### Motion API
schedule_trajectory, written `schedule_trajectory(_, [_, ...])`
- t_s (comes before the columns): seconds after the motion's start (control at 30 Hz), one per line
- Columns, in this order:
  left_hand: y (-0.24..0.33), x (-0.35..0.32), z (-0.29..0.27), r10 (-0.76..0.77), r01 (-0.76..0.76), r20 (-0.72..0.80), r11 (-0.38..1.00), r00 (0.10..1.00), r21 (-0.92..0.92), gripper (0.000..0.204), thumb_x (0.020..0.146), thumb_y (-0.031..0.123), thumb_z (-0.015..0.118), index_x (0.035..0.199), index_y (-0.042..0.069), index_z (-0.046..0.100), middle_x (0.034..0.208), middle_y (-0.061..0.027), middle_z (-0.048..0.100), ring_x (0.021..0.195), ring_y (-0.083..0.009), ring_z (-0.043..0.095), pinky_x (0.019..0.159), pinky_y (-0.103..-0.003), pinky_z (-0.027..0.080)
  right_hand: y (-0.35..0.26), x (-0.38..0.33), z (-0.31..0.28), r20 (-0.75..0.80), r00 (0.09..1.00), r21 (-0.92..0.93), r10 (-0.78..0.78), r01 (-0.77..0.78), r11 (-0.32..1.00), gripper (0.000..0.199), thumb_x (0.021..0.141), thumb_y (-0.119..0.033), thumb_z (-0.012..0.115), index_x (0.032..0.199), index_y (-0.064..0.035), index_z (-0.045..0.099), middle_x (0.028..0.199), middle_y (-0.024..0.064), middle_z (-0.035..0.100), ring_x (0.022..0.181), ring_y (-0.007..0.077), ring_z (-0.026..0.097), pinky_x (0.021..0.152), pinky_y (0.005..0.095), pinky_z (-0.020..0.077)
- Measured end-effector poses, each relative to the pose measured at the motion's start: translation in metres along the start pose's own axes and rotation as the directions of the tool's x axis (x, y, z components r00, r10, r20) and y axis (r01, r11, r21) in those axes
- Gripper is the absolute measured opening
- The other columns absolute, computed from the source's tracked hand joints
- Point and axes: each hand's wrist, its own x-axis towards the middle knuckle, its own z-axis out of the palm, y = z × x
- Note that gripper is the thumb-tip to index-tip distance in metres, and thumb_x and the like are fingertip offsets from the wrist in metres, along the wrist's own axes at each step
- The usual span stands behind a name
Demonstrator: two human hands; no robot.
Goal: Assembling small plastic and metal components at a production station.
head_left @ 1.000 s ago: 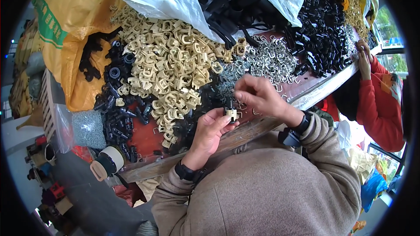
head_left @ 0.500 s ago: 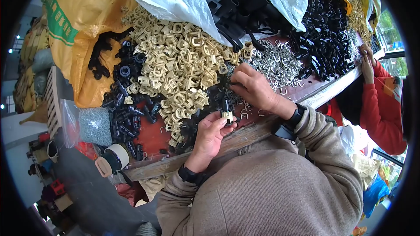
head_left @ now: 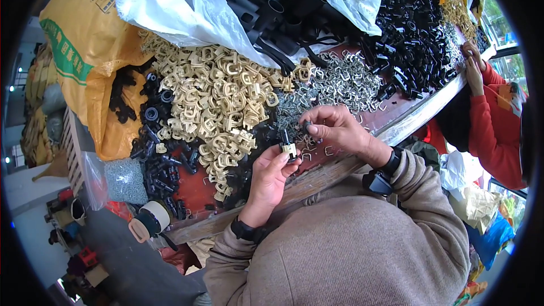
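Observation:
Between the fingertips and thumb of my left hand (head_left: 268, 178) stands a small fitting (head_left: 289, 149), with a black upper stem and a cream collar. My right hand (head_left: 343, 133) is raised just to its right, thumb and fingers pinching a small dark round piece (head_left: 306, 126). The two held parts are apart. Left of my hands spreads a heap of cream plastic clips (head_left: 209, 99). Beyond my right hand lie bent silver wire clips (head_left: 348, 82). Small dark pieces by my left hand are too blurred to name.
A wooden rail (head_left: 317, 184) edges the red tabletop. Black fittings (head_left: 161, 164) lie left, more black parts (head_left: 402, 51) right. A yellow sack (head_left: 73, 62) and a white plastic bag (head_left: 170, 5) of black tubes stand behind. At right, another person's red sleeve (head_left: 490, 141) reaches the rail.
My right hand has drawn back from the pile toward me, and the small dark piece in its pinch now shows. My left hand still holds the fitting; the view has shifted slightly.

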Motion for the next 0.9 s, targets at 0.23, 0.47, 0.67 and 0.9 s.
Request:
schedule_trajectory(0.23, [-0.001, 0.001, 0.004, -0.002, 0.002, -0.001, 1.0, 1.0, 0.009, 0.023, 0.078, 0.011, 0.053, 0.097, -0.001, 0.049, 0.088, -0.0108, 0.057, 0.073, -0.0142, 0.057, 0.064, -0.021, 0.048, -0.001, -0.008, 0.009, -0.012, 1.0, 0.028, 0.001, -0.001, 1.0, 0.019, 0.081, -0.012, 0.052, 0.096, -0.0016, 0.054, 0.078, -0.0008, 0.053, 0.071, 0.0046, 0.051, 0.061, 0.0176, 0.042])
schedule_trajectory(0.47, [-0.004, -0.004, -0.002, 0.007, -0.007, 0.034, 1.0, 0.999, 0.009, 0.023, 0.078, 0.012, 0.053, 0.097, -0.001, 0.049, 0.086, -0.0079, 0.057, 0.073, -0.012, 0.057, 0.064, -0.019, 0.047, 0.002, -0.015, 0.018, 0.075, 0.996, 0.148, 0.037, -0.048, 0.988, 0.019, 0.081, -0.012, 0.051, 0.096, -0.0013, 0.051, 0.081, 0.0015, 0.053, 0.072, 0.0064, 0.052, 0.064, 0.0196, 0.0437])
schedule_trajectory(0.67, [-0.005, -0.009, -0.009, 0.019, -0.019, 0.025, 1.0, 1.0, -0.009, 0.024, 0.078, 0.013, 0.054, 0.097, -0.001, 0.049, 0.086, -0.0066, 0.057, 0.074, -0.0117, 0.057, 0.065, -0.02, 0.047, -0.006, -0.017, 0.031, 0.095, 0.986, 0.087, 0.135, -0.143, 0.986, 0.013, 0.08, -0.01, 0.052, 0.089, -0.0016, 0.05, 0.083, 0.0019, 0.052, 0.072, 0.0071, 0.052, 0.065, 0.0203, 0.0443])
schedule_trajectory(0.9, [-0.005, -0.01, -0.013, -0.012, 0.013, 0.047, 1.0, 0.999, -0.011, 0.024, 0.078, 0.011, 0.054, 0.099, -0.001, 0.049, 0.087, -0.007, 0.057, 0.075, -0.014, 0.058, 0.067, -0.022, 0.048, -0.001, -0.013, 0.034, 0.168, 0.977, -0.341, -0.129, 0.181, 0.922, 0.012, 0.075, -0.006, 0.057, 0.084, -0.0019, 0.052, 0.081, 0.0038, 0.051, 0.071, 0.0114, 0.051, 0.062, 0.0222, 0.0424])
